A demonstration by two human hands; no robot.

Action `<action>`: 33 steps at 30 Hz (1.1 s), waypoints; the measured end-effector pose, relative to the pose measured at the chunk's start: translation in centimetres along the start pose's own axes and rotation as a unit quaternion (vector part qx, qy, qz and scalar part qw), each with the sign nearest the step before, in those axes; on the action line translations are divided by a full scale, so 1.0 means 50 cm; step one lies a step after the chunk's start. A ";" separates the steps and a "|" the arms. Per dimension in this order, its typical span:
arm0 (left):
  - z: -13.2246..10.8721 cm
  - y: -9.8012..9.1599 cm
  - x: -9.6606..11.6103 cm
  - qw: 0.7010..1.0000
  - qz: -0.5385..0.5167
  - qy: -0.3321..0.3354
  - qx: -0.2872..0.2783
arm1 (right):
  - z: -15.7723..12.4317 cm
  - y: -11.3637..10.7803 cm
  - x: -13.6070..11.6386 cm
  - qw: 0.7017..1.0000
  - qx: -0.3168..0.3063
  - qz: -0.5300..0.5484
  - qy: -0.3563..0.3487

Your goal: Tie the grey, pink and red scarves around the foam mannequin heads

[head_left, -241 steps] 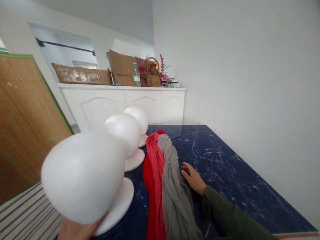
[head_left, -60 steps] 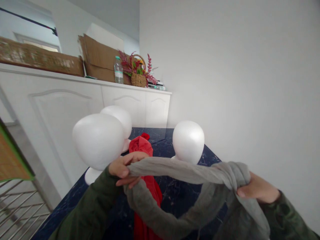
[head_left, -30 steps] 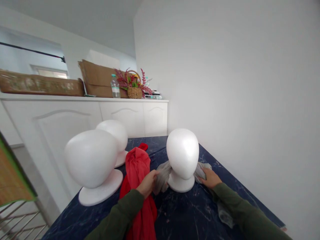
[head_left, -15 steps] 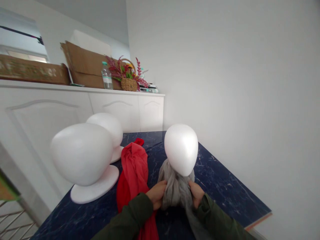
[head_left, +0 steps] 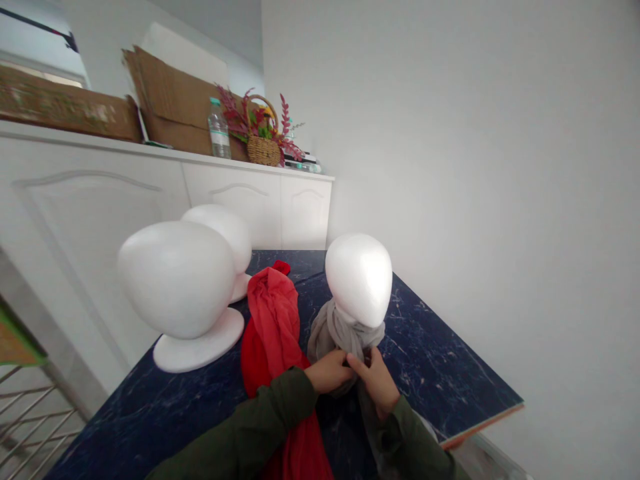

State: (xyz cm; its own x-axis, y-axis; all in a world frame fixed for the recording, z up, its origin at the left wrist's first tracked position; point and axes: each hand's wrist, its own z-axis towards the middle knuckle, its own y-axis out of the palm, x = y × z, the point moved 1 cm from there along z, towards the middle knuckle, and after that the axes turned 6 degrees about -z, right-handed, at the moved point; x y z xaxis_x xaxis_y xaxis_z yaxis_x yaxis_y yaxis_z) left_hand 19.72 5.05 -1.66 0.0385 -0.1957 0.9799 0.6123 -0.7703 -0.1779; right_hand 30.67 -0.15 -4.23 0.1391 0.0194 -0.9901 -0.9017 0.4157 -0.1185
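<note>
Head view: both hands together at a grey scarf wrapped round a foam head.

Left hand point(head_left: 330, 372) and right hand point(head_left: 375, 381) meet at 6 o'clock below the foam head point(head_left: 358, 280), their fingers closed on the grey scarf point(head_left: 344, 335) where it gathers under the head's chin; the fingers seem to be working a twist or knot, though they hide most of it. The loose scarf end hangs down past the right wrist to the table edge. At 9 to 10 o'clock, two more foam heads point(head_left: 176, 280) stand on round bases on the dark marble table point(head_left: 440, 353), with a red scarf point(head_left: 273, 320) lying between them and the hands, under the left forearm. A white cabinet point(head_left: 250, 207) stands at 11 o'clock, with a wicker basket point(head_left: 263, 150) on top.
</note>
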 end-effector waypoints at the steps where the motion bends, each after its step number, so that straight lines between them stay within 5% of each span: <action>1: 0.000 -0.001 0.003 1.000 0.022 0.022 0.007 | 0.000 -0.003 0.002 0.997 0.021 -0.069 -0.016; 6: 0.006 -0.021 -0.003 0.998 -0.009 -0.034 0.051 | 0.024 -0.030 0.003 0.909 0.015 -0.410 -0.069; 9: 0.016 -0.065 -0.012 0.974 -0.146 -0.062 0.160 | 0.051 -0.084 -0.009 0.862 0.042 -0.498 -0.085; 12: 0.025 -0.116 -0.029 0.932 -0.245 -0.063 0.260 | 0.086 -0.146 -0.019 0.847 0.050 -0.525 -0.069; 15: 0.033 -0.146 -0.056 0.912 -0.259 -0.063 0.311 | 0.117 -0.172 -0.009 0.856 0.025 -0.515 -0.050; 20: 0.038 -0.142 -0.085 0.890 -0.247 -0.033 0.381 | 0.152 -0.127 0.041 0.906 0.061 -0.419 -0.015; 24: 0.033 -0.122 -0.072 0.925 -0.223 0.030 0.305 | 0.157 -0.088 0.062 0.932 0.056 -0.357 0.025; 27: 0.028 -0.114 -0.065 0.938 -0.241 0.051 0.245 | 0.141 -0.073 0.057 0.986 0.067 -0.153 0.026; 30: 0.028 -0.117 -0.067 0.932 -0.268 0.043 0.239 | 0.122 -0.054 0.054 0.997 0.004 0.058 0.057; 33: 0.030 -0.127 -0.073 0.917 -0.273 0.046 0.286 | 0.132 -0.040 0.053 0.988 -0.079 0.097 0.089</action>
State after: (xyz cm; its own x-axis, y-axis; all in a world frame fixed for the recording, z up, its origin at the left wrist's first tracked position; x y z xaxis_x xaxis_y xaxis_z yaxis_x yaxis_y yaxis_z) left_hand 16.87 11.56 -3.97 -0.4481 0.0549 0.8923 0.8357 -0.3287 0.4400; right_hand 35.56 5.09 -6.13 -0.1047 -0.0810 -0.9912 -0.9592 0.2715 0.0791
